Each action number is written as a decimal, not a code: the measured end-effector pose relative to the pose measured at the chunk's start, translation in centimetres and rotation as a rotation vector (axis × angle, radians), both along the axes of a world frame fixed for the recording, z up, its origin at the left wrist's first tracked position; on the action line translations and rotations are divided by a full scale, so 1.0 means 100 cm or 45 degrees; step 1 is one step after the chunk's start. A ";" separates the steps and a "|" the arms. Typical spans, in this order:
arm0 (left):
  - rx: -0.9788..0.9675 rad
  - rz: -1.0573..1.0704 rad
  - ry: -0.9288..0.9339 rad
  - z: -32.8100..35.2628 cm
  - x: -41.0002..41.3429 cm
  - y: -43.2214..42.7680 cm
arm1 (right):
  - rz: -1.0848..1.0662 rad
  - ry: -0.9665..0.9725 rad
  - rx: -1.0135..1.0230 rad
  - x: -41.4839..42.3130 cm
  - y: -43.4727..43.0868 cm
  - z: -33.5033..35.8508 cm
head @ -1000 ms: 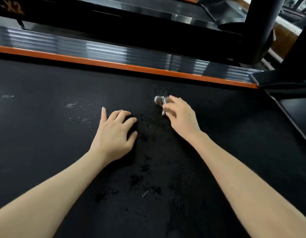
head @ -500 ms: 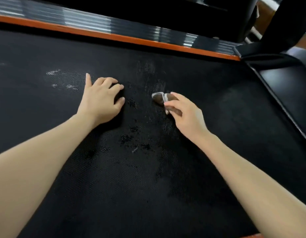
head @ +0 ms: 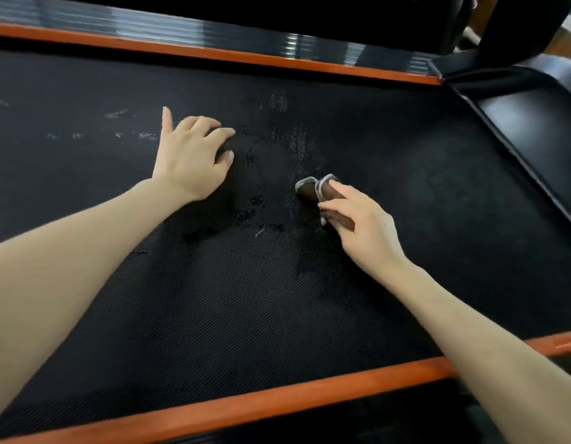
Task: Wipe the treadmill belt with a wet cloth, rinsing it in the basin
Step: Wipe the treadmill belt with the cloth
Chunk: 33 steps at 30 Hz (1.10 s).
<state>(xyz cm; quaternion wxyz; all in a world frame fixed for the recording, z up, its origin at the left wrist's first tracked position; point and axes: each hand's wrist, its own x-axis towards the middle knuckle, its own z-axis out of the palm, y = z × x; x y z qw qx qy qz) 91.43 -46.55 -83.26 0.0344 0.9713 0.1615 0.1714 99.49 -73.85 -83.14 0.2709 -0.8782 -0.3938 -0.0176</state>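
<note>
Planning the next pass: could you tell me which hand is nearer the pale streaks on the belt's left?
Left. The left hand rests beside the pale streaks; the right hand grips the cloth farther right.

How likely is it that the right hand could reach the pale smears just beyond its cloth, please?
Probably yes: only bare belt lies between the right hand, gripping the cloth, and the pale smears ahead.

On the treadmill belt [head: 309,315], mid-span
Left hand [head: 194,161] leftward; cloth [head: 309,190] to its right, nearer the near edge, under right hand [head: 364,229].
</note>
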 end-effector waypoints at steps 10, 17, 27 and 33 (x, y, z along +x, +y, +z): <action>0.065 -0.143 0.073 -0.015 -0.100 -0.033 | 0.356 0.058 -0.110 -0.022 -0.085 0.015; 0.060 -0.041 0.178 -0.018 -0.108 -0.050 | 0.479 0.129 0.059 -0.050 -0.040 0.005; 0.070 -0.005 0.176 -0.019 -0.107 -0.050 | 0.649 0.049 -0.182 -0.040 -0.069 0.016; 0.031 -0.044 0.071 -0.019 -0.109 -0.046 | 0.460 0.072 0.017 -0.077 -0.051 0.011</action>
